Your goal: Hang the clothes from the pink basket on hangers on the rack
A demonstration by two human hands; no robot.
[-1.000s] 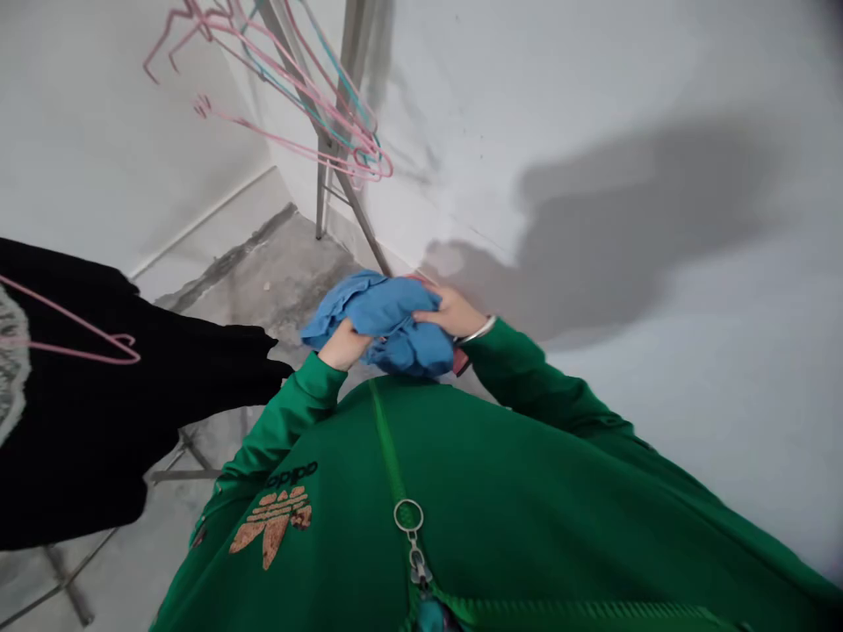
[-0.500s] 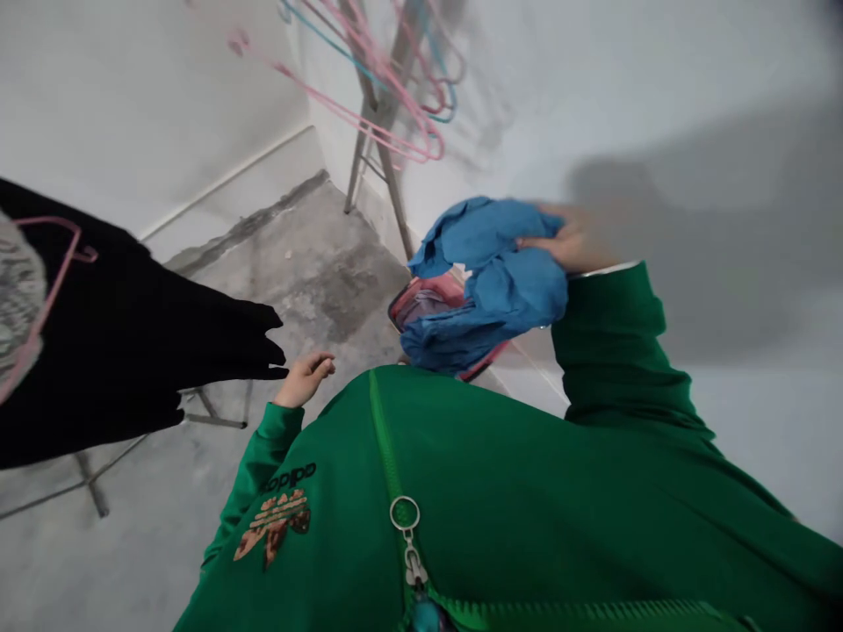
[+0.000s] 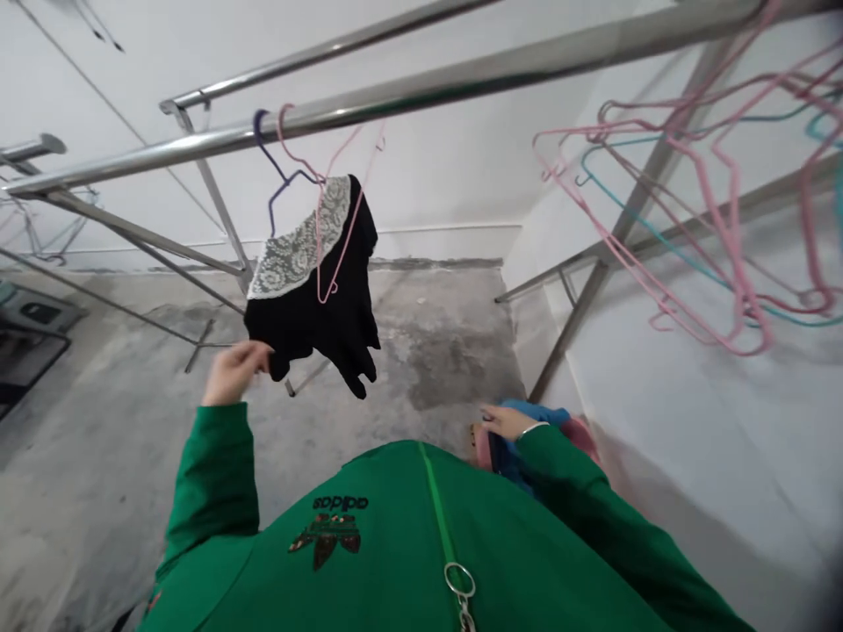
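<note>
My left hand (image 3: 234, 373) is closed, with its fingertips pinching the lower edge of a black top (image 3: 342, 320). The top has a white lace panel (image 3: 299, 250) and hangs from a purple hanger (image 3: 262, 145) on a metal rail. A pink hanger (image 3: 339, 263) overlaps the lace. Low on the right, my right hand (image 3: 507, 421) has its fingers stretched out and holds nothing I can see. Beneath and beside it lies the blue cloth (image 3: 536, 410), heaped over a pink container (image 3: 583, 434) that is mostly hidden by my sleeve.
Metal rails (image 3: 421, 95) cross in front of me at height. Several pink and blue hangers (image 3: 704, 219) hang at the right near the wall, beside a slanted metal leg (image 3: 576, 329). More hangers (image 3: 49, 233) and a grey appliance (image 3: 39, 312) are at the far left.
My view has turned left and up. My right hand has lowered and let go of the blue cloth, which now rests by the pink container. My left hand has taken hold of the black top's edge.
</note>
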